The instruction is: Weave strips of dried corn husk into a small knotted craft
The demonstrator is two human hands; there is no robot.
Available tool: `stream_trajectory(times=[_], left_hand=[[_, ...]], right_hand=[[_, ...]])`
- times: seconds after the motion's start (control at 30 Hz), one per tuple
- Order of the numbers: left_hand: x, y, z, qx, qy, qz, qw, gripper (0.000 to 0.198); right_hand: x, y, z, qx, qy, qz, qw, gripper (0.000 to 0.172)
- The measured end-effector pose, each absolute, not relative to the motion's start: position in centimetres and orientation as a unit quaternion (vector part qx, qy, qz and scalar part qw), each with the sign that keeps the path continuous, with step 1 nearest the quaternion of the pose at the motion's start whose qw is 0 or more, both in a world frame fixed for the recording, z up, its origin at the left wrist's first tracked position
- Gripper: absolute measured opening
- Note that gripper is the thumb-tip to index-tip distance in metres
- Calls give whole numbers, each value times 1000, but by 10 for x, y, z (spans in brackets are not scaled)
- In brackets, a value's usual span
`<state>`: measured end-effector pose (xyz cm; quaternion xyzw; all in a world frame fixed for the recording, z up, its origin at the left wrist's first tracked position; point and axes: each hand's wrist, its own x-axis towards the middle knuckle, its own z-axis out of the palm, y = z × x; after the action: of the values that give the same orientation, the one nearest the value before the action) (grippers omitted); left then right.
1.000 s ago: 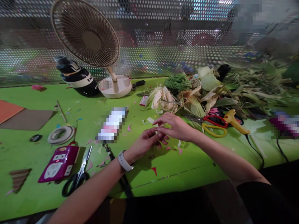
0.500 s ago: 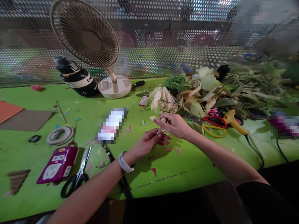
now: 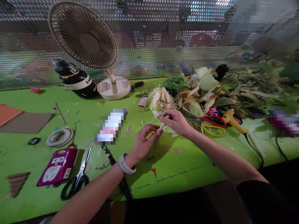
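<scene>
Between my two hands, over the green tabletop point(image 3: 140, 161), is a pale strip of corn husk point(image 3: 162, 126). My left hand point(image 3: 146, 140) is closed in a pinch on its lower end, thumb against fingers. On the upper part, my right hand point(image 3: 174, 122) grips the same strip with curled fingers; one end sticks out past the fingertips towards the upper left. Some pale ends also show below the right hand. Beyond my hands lies a heap of dried and green corn husks point(image 3: 193, 107).
Right of my hands lie red-and-yellow-handled scissors point(image 3: 212, 124) and a yellow glue gun point(image 3: 233, 121). A phone point(image 3: 112, 126), tape roll point(image 3: 59, 137), purple power strip point(image 3: 58, 166) and black-handled scissors point(image 3: 78, 177) lie left. A fan point(image 3: 113, 88) and black bottle point(image 3: 77, 81) stand behind.
My left fingers have drawn in to a pinch lower on the husk strip. More of the strip now shows between my hands, and its upper end sticks out further.
</scene>
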<state>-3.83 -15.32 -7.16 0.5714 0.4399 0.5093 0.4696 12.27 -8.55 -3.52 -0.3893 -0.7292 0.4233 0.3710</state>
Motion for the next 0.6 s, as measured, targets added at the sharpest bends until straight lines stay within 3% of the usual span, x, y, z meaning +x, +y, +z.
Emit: stream_trajectory(times=[0.13, 0.2, 0.37, 0.6], left_hand=[[-38, -156, -62, 623, 459, 528, 349, 9], [-40, -156, -59, 634, 455, 525, 340, 13], [-48, -156, -61, 648, 378, 475, 461, 20], [-42, -159, -66, 501, 387, 485, 603, 30]], right_hand=[[124, -82, -37, -387, -711, 421, 409, 25], [126, -79, -37, -385, -702, 430, 417, 25], [129, -75, -30, -374, -698, 433, 431, 27], [121, -85, -36, -364, -733, 422, 390, 25]])
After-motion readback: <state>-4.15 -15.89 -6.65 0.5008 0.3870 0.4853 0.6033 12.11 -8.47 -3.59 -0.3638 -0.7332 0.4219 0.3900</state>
